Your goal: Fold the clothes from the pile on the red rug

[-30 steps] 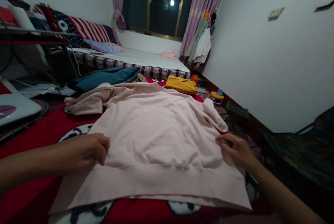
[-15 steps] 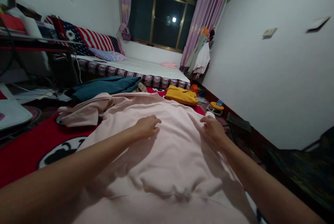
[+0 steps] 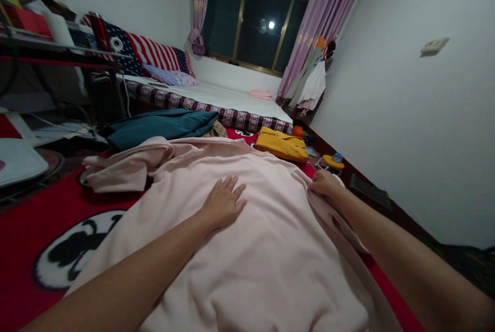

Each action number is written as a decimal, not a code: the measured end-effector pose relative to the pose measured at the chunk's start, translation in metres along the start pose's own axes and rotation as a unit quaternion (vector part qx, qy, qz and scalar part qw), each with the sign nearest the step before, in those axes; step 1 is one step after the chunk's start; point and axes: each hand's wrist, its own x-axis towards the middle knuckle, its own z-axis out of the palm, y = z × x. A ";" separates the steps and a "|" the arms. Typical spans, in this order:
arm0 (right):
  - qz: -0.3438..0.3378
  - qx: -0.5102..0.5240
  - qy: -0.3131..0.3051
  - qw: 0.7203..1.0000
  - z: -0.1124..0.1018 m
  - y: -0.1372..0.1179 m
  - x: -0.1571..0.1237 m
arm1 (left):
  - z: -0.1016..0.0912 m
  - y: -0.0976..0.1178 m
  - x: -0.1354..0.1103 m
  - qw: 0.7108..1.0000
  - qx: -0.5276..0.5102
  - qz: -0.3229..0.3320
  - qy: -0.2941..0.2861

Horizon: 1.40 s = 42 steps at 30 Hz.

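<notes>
A pale pink sweatshirt (image 3: pixel 266 229) lies spread out in front of me, its neckline at the far end. One sleeve is bent on the left side. My left hand (image 3: pixel 225 202) rests flat on the middle of the sweatshirt with its fingers spread. At the right edge, near the shoulder, my right hand (image 3: pixel 324 183) pinches the fabric, and the cloth lifts in a fold below it. Beneath the garment is a red blanket (image 3: pixel 23 249) with black-and-white round patterns.
A folded yellow garment (image 3: pixel 282 144) and a dark teal garment (image 3: pixel 162 127) lie beyond the sweatshirt. Farther back is a bed (image 3: pixel 216 96) below the window. A cluttered desk (image 3: pixel 96 64) stands at left. A small yellow stool (image 3: pixel 333 162) and the wall (image 3: pixel 410 126) are at right.
My left hand has flattened and spread its fingers on the cloth. My right hand has closed on the right edge and raised it into a fold. The view has shifted slightly.
</notes>
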 end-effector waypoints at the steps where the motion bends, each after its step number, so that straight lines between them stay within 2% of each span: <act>1: 0.018 -0.006 0.020 1.000 -0.003 0.000 0.002 | 0.000 0.000 0.000 1.000 -0.001 0.001 0.001; 4: 0.065 -0.010 0.090 0.994 -0.001 -0.009 0.000 | 0.000 0.000 0.000 1.000 -0.003 0.001 0.000; 6: 0.071 -0.006 0.125 0.990 0.003 -0.024 -0.005 | 0.001 0.000 -0.001 1.000 -0.004 -0.001 -0.003; 8: 0.033 0.003 0.153 0.988 0.007 -0.048 -0.013 | 0.001 0.000 -0.001 1.000 -0.007 -0.001 -0.003; 10: -0.051 0.025 0.172 0.983 0.010 -0.076 -0.023 | 0.000 0.000 -0.001 1.000 -0.009 0.000 -0.001; 11: -0.103 0.041 0.172 0.979 0.012 -0.090 -0.028 | 0.000 0.000 -0.001 1.000 -0.009 0.000 0.000; 13: -0.181 0.069 0.129 0.973 0.019 -0.116 -0.038 | 0.000 0.000 -0.001 1.000 -0.009 0.001 -0.001; 16: -0.180 0.083 0.042 0.979 0.035 -0.139 -0.047 | 0.000 0.000 -0.001 1.000 -0.009 0.002 -0.004; 18: -0.159 0.089 0.023 0.983 0.044 -0.144 -0.048 | 0.000 0.000 -0.001 1.000 -0.011 0.004 -0.004; 23: -0.161 0.111 0.053 0.979 0.048 -0.140 -0.049 | 0.002 -0.002 0.003 0.998 -0.024 -0.027 0.041; 25: -0.164 0.111 0.065 0.978 0.047 -0.139 -0.051 | 0.001 -0.007 0.014 0.997 -0.011 -0.034 0.075; 29: -0.169 0.100 0.077 0.977 0.046 -0.139 -0.053 | -0.003 -0.030 0.053 0.991 0.052 0.013 0.124; 35: -0.171 0.109 0.070 0.977 0.048 -0.139 -0.051 | -0.007 -0.065 0.115 0.987 0.116 0.041 0.100; 40: -0.148 0.107 0.061 0.981 0.051 -0.140 -0.050 | -0.005 -0.079 0.144 0.987 0.132 0.038 0.083; 42: -0.144 0.099 0.048 0.983 0.051 -0.141 -0.049 | -0.003 -0.083 0.152 0.990 0.130 0.025 0.055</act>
